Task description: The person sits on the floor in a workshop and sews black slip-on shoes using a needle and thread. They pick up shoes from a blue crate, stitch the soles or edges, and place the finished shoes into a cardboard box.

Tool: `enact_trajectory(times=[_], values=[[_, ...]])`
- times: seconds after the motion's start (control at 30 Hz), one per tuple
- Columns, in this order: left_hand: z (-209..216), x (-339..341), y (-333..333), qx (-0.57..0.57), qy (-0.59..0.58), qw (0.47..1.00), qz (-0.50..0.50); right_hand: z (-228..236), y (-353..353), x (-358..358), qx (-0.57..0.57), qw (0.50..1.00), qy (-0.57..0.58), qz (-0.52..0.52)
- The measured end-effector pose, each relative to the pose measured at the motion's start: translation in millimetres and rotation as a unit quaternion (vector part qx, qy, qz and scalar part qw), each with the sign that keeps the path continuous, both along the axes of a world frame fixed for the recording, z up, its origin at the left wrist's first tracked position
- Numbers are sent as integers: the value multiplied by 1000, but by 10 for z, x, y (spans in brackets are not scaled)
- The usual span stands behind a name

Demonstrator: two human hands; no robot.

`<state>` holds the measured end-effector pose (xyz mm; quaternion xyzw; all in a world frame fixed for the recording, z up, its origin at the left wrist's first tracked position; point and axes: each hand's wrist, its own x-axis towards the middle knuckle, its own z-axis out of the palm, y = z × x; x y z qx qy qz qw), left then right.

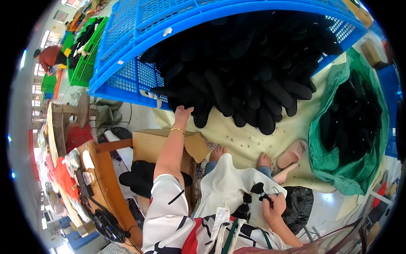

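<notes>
A seated person's left hand (184,114), a gold bracelet (178,130) on the wrist, touches the near edge of a heap of long, rounded black pieces (258,80) at 12 o'clock; its fingers are partly lost against the dark heap, and whether they grip anything cannot be told. The heap spills from a tilted blue crate (120,31) onto a cream sheet (234,129). Between 4 and 5 o'clock, the right hand (274,206) pinches a small black piece (264,197) between thumb and fingers above a white cloth (222,182) draped over the lap, where more small dark pieces (243,207) lie at 5 o'clock. A green sack (336,173) of black pieces stands open at 3 o'clock, pale slippers (290,154) rest between 3 and 4, and a cardboard box (154,144) sits at 8. At 10, a co-worker (51,57) in a rust-red top bends beside a green crate (86,70).
</notes>
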<state>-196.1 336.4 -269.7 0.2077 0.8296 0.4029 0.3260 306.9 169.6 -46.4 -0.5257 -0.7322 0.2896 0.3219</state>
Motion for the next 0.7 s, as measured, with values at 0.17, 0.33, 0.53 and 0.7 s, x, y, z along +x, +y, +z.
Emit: enact_trajectory(times=[0.17, 0.33, 0.53, 0.7], values=[[-675, -128, 185, -94, 85, 991, 35, 40, 118, -53, -9, 999, 4, 30], [-542, 21, 116, -95, 209, 972, -43, 26, 110, -112, -21, 1000, -4, 21], [-599, -333, -176, 166, 100, 974, 120, 46, 108, -81, -28, 999, 3, 32], [-299, -310, 268, 234, -34, 956, 173, -28, 106, -89, -19, 1000, -15, 9]])
